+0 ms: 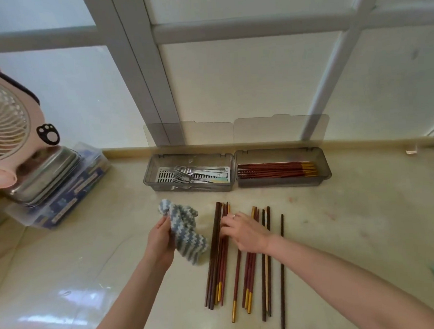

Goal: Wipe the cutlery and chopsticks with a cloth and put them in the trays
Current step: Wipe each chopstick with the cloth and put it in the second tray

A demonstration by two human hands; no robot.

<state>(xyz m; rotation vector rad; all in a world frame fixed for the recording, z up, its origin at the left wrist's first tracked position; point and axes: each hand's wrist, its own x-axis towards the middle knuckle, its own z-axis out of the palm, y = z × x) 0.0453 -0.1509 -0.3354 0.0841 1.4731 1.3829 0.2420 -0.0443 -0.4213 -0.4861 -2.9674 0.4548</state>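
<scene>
Desk (pixel 354 219) under frosted window (pixel 244 81) bears left tray (pixel 190 190), right tray (pixel 283 182), one cloth (pixel 187 232). Left hand (pixel 161 240) grips cloth; right hand (pixel 245 232) touches chopsticks (pixel 218 266), grip unclear.

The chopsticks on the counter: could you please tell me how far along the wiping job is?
Done: cutlery lies in the left tray, a bundle of chopsticks in the right tray. In hand: the left hand grips the cloth while the right hand touches the loose chopsticks. Left: that whole spread awaits wiping.
</scene>
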